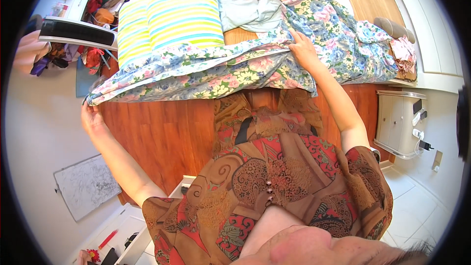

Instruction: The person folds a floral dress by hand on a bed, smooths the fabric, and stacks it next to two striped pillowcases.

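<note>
A blue floral cloth (196, 77), printed with pink and cream flowers, stretches between my hands along the near side of the bed. My left hand (92, 117), arm reaching far out, grips its left corner. Higher up and right of centre, my right hand (302, 49) pinches the cloth's upper edge. Between the two hands the fabric is drawn out long, with a fold running along it. To the right of my right hand the rest of it lies bunched on the bed. Yellow, white and blue striped pillows (184, 12) lie just behind the stretched part.
Grey-blue and peach bedding (250, 7) is heaped at the back of the bed. A grey bolster (392, 28) and crumpled pink cloth (403, 51) lie at right. A small white cabinet (400, 122) stands on the right, a scribbled whiteboard (88, 186) at left. Wooden floor (162, 132) shows below.
</note>
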### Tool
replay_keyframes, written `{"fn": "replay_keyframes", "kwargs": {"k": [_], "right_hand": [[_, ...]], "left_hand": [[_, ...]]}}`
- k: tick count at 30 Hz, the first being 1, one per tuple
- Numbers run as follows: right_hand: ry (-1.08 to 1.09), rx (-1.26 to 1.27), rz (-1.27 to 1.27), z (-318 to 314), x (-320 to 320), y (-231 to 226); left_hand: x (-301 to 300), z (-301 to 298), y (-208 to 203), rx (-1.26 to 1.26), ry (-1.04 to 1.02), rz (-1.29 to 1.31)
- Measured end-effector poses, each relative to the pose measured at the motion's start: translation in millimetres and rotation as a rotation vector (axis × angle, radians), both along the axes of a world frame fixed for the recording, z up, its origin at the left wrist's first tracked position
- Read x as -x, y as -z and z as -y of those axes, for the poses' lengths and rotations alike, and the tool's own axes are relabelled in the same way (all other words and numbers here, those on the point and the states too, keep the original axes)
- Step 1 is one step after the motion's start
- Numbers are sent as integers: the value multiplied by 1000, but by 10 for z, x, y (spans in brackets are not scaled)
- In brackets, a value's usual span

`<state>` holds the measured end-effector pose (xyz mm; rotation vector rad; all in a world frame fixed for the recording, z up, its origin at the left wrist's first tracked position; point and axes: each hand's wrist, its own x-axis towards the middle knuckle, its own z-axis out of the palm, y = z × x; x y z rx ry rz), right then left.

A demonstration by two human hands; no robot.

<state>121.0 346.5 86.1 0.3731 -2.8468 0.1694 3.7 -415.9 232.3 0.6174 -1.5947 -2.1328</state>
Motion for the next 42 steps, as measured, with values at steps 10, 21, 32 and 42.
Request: {"fn": "replay_keyframes", "kwargs": {"k": [10, 21, 32, 42], "right_hand": [[-61, 172, 97, -175, 164, 242], [197, 1003, -663, -607, -1681, -2657], [-21, 1047, 630, -69, -1291, -1593], [-71, 984, 647, 306, -995, -1393]], "left_hand": [[-56, -15, -52, -35, -37, 12], [39, -478, -639, -36, -23, -117], [898, -676, -54, -41, -344, 97], [587, -2158, 105, 886, 365, -165]]}}
